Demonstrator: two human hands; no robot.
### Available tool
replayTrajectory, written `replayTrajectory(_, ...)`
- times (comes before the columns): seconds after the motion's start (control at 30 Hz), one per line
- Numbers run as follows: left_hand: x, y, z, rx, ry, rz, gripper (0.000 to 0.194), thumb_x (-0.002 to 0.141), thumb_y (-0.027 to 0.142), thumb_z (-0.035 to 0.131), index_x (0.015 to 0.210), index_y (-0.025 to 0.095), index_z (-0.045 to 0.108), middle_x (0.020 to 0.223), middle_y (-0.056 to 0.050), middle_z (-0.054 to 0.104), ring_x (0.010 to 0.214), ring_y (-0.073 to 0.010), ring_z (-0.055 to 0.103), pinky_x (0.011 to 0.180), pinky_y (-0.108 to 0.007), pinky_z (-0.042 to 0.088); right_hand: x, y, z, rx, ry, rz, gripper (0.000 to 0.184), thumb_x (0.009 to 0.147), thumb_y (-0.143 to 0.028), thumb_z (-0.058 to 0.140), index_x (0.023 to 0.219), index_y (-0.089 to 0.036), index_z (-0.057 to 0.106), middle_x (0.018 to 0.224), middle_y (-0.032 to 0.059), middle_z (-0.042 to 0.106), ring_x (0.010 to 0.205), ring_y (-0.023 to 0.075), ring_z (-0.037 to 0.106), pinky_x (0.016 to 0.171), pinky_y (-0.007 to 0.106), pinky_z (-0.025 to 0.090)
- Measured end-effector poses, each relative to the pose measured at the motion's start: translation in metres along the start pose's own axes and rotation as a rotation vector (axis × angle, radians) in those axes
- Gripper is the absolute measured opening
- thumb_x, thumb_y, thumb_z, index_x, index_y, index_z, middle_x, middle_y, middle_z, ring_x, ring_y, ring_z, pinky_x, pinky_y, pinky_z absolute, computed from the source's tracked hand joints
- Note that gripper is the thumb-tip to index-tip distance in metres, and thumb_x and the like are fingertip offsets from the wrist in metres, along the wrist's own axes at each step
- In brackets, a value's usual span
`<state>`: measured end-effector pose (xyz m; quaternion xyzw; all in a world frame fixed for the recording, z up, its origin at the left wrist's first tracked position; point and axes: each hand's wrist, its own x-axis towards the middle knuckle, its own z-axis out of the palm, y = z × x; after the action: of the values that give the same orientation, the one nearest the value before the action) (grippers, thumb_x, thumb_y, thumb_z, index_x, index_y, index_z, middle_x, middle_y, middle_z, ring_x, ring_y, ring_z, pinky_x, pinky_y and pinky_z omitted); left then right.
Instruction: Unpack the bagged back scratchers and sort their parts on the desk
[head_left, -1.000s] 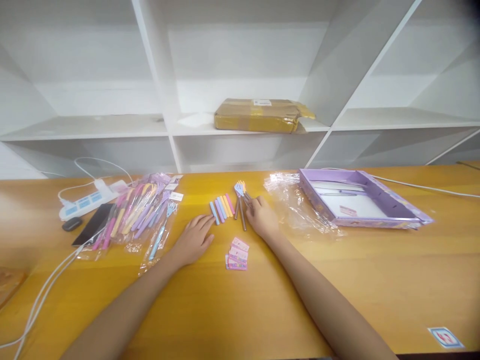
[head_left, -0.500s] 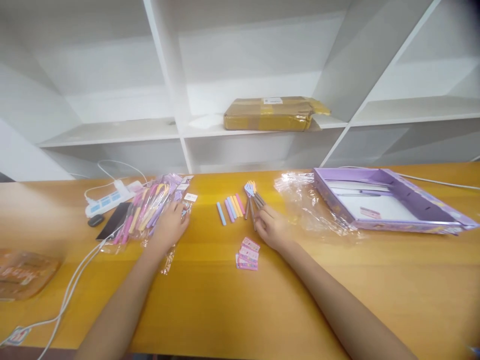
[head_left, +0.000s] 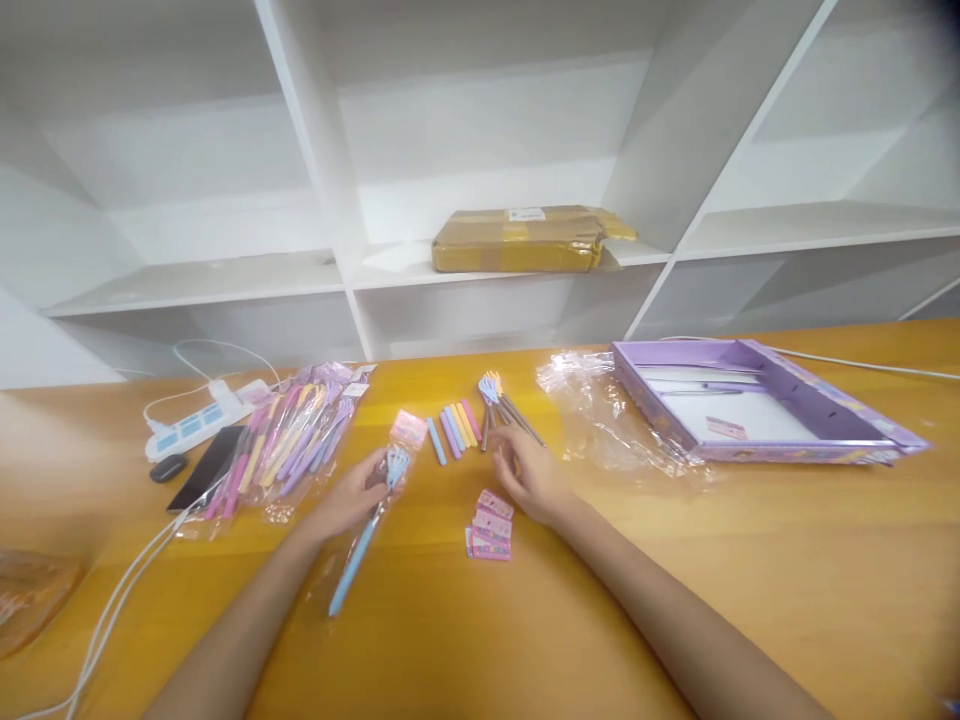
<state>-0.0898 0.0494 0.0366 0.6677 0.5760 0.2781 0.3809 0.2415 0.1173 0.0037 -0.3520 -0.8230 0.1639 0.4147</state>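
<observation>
slantwise, blue back-scratcher (head_left: pixel 363 545), claw (head_left: pixel 397 464) far and rightward, handle (head_left: pixel 351 573) near and leftward

No words or numbers can be read. The carton (head_left: pixel 517 243) bears a white label (head_left: pixel 527 214), its print too small; lower and nearer than the carton, pink cards (head_left: pixel 492 526) and a bag's (head_left: pixel 370 525) header (head_left: pixel 409 428) carry blurred markings.

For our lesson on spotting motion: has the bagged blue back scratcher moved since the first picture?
Yes: judged against the pink cards, the blue back scratcher, now in the left hand, has moved right and nearer the person.
</observation>
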Motion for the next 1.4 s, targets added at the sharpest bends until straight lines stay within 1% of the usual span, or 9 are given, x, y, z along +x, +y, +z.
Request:
replayTrajectory(0.13, -0.002, -0.001, 0.034, -0.469, -0.217, -0.043, 0.067, 0.075, 0.024, 0.063, 0.142, 0.022, 0.064, 0.094, -0.001, 0.068, 0.08, -0.0174, 0.06, 0.072, -0.027, 0.048, -0.008, -0.029, 0.014, 0.315, -0.14, 0.137, 0.042, 0.105, -0.031, 0.063, 0.143, -0.027, 0.045, 0.077, -0.0039, 0.061, 0.057, 0.0172, 0.056, 0.055, 0.032, 0.048)
replayTrajectory(0.3, -0.005, -0.003, 0.06, -0.634, -0.398, -0.082, 0.064, 0.084, 0.037, 0.075, 0.145, 0.022, 0.063, 0.088, 0.0, 0.064, 0.073, -0.0149, 0.054, 0.069, -0.026, 0.045, -0.017, -0.044, 0.031, 0.391, -0.159, 0.166, 0.042, 0.106, -0.032, 0.063, 0.145, -0.024, 0.048, 0.069, -0.0064, 0.055, 0.057, 0.0161, 0.055, 0.052, 0.028, 0.046)
replayTrajectory(0.43, -0.005, 0.003, 0.06, -0.576, -0.37, 0.04, 0.076, 0.08, 0.054, 0.089, 0.143, 0.02, 0.063, 0.1, -0.003, 0.065, 0.095, -0.0208, 0.058, 0.087, -0.032, 0.049, -0.016, -0.039, 0.031, 0.285, -0.089, 0.088, 0.034, 0.106, -0.032, 0.065, 0.138, -0.025, 0.056, 0.088, 0.0015, 0.066, 0.058, 0.0146, 0.057, 0.055, 0.03, 0.052)
replayTrajectory(0.6, -0.004, 0.009, 0.057, -0.499, -0.452, 0.06, 0.072, 0.085, 0.06, 0.086, 0.139, 0.018, 0.063, 0.095, 0.0, 0.058, 0.086, -0.0167, 0.052, 0.083, -0.03, 0.046, -0.011, -0.033, 0.027, 0.135, -0.026, -0.075, 0.025, 0.105, -0.027, 0.067, 0.13, -0.029, 0.066, 0.125, 0.0121, 0.07, 0.081, 0.0202, 0.072, 0.069, 0.036, 0.064)
replayTrajectory(0.73, -0.004, 0.009, 0.058, -0.479, -0.493, 0.102, 0.065, 0.084, 0.063, 0.085, 0.128, 0.018, 0.067, 0.096, -0.001, 0.058, 0.088, -0.0183, 0.053, 0.084, -0.031, 0.047, -0.012, -0.038, 0.028, 0.034, 0.024, -0.195, 0.023, 0.104, -0.016, 0.063, 0.123, -0.028, 0.064, 0.12, 0.0115, 0.072, 0.107, 0.0257, 0.075, 0.08, 0.038, 0.065)
replayTrajectory(0.9, -0.005, 0.004, 0.059, -0.414, -0.485, 0.117, 0.07, 0.085, 0.063, 0.084, 0.138, 0.019, 0.067, 0.101, -0.003, 0.067, 0.095, -0.0226, 0.061, 0.091, -0.036, 0.052, -0.016, -0.045, 0.029, -0.103, 0.016, -0.248, 0.018, 0.1, -0.01, 0.06, 0.106, -0.027, 0.058, 0.111, 0.01, 0.072, 0.09, 0.0213, 0.074, 0.069, 0.033, 0.061)
replayTrajectory(1.17, -0.008, 0.005, 0.059, -0.526, -0.495, 0.195, 0.081, 0.095, 0.047, 0.08, 0.164, 0.022, 0.048, 0.151, -0.015, 0.063, 0.143, -0.0338, 0.056, 0.122, -0.049, 0.04, -0.016, -0.023, 0.019, 0.088, 0.153, 0.064, 0.01, 0.098, -0.019, 0.061, 0.1, -0.026, 0.054, 0.083, -0.0003, 0.067, 0.061, 0.0139, 0.061, 0.053, 0.025, 0.049)
replayTrajectory(1.23, -0.008, 0.005, 0.059, -0.558, -0.494, 0.2, 0.083, 0.095, 0.047, 0.08, 0.165, 0.019, 0.047, 0.149, -0.017, 0.065, 0.143, -0.0347, 0.057, 0.124, -0.05, 0.039, -0.012, -0.023, 0.016, 0.11, 0.157, 0.021, 0.006, 0.103, -0.02, 0.056, 0.103, -0.025, 0.058, 0.084, 0.0011, 0.067, 0.067, 0.0155, 0.063, 0.059, 0.027, 0.052)
replayTrajectory(1.4, -0.006, 0.0, 0.057, -0.501, -0.473, 0.158, 0.086, 0.094, 0.047, 0.081, 0.167, 0.019, 0.045, 0.156, -0.017, 0.062, 0.146, -0.0364, 0.056, 0.127, -0.054, 0.036, -0.003, -0.035, 0.002, 0.233, 0.02, -0.095, 0.026, 0.111, -0.02, 0.044, 0.11, -0.025, 0.069, 0.106, 0.0088, 0.069, 0.1, 0.0224, 0.069, 0.088, 0.038, 0.058)
